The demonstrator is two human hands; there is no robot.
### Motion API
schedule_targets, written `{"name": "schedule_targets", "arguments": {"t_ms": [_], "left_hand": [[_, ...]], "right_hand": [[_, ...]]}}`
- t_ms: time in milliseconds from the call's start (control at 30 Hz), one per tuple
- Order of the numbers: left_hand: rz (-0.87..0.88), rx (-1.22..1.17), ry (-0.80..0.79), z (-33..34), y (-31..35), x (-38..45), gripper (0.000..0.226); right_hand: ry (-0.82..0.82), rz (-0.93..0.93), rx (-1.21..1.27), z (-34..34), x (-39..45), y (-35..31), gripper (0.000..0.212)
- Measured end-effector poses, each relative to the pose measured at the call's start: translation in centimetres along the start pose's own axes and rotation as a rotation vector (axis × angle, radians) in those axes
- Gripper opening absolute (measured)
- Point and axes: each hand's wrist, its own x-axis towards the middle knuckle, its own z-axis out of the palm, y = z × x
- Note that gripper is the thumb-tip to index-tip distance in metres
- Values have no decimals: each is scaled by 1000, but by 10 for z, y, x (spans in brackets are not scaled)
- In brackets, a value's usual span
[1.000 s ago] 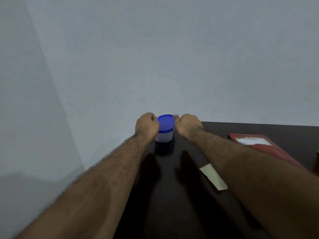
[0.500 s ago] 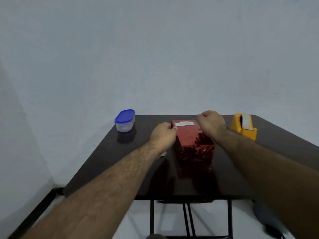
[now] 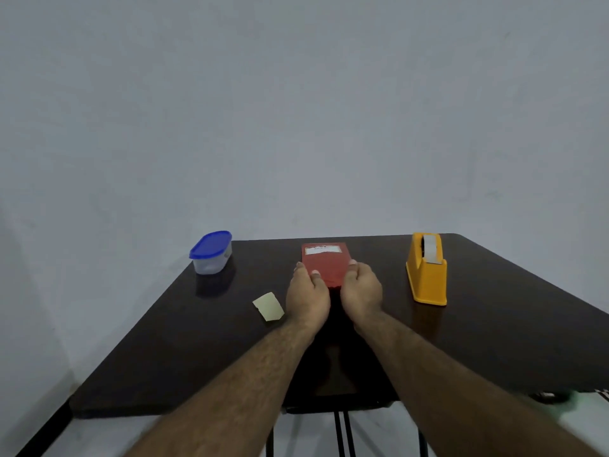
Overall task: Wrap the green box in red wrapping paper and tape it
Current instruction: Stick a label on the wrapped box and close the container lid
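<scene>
We see a red-wrapped box (image 3: 324, 263) mid-table (image 3: 494, 341), gripped at its near end by our left hand (image 3: 308, 300) and right hand (image 3: 362, 291), fingers curled round its sides. A yellow tape dispenser (image 3: 426, 270) stands well right; a blue-lidded tub (image 3: 211, 253) sits left.

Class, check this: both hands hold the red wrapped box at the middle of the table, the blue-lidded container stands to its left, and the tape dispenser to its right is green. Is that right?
Not quite. The head view shows the tape dispenser is yellow, not green. The rest holds: the left hand and right hand hold the red wrapped box, with the blue-lidded container to its left.
</scene>
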Motion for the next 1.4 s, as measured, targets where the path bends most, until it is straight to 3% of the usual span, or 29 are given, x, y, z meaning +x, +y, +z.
{"name": "schedule_targets", "arguments": {"t_ms": [167, 400, 567, 633, 700, 800, 867, 933, 1033, 1100, 1167, 1200, 1233, 1300, 1400], "left_hand": [[1, 41, 55, 21, -1, 40, 53], [-22, 78, 57, 51, -5, 107, 50], [-41, 68, 83, 60, -6, 127, 49], [-36, 54, 106, 59, -4, 123, 52], [75, 131, 193, 56, 0, 113, 57], [418, 244, 344, 57, 9, 95, 52], [525, 142, 323, 71, 23, 81, 46], [520, -13, 212, 89, 42, 66, 37], [414, -116, 7, 117, 65, 55, 34], [233, -170, -127, 135, 76, 50, 32], [13, -293, -266, 157, 89, 42, 24], [-96, -359, -325, 166, 91, 39, 23], [-200, -415, -388, 178, 97, 37, 26], [-346, -453, -482, 190, 96, 37, 36], [-411, -467, -503, 202, 99, 37, 35]], "right_hand": [[66, 12, -41, 24, 33, 1, 40], [-19, 11, -77, 46, 97, 4, 41], [5, 15, -45, 57, 112, 2, 41], [10, -2, -34, 54, 108, -1, 55], [11, -35, -21, 42, 102, -5, 71], [4, -172, -109, 12, 95, -14, 53], [39, -288, -197, -18, 91, -17, 36], [117, -406, -259, -51, 87, -16, 36], [337, -462, -347, -94, 78, -5, 58], [400, -299, -407, -113, 73, 9, 91], [282, -44, -411, -126, 73, 27, 111], [190, 76, -382, -127, 73, 35, 107], [126, 171, -338, -132, 75, 42, 90], [78, 230, -266, -132, 74, 47, 38], [80, 203, -243, -138, 85, 57, 20]]}}
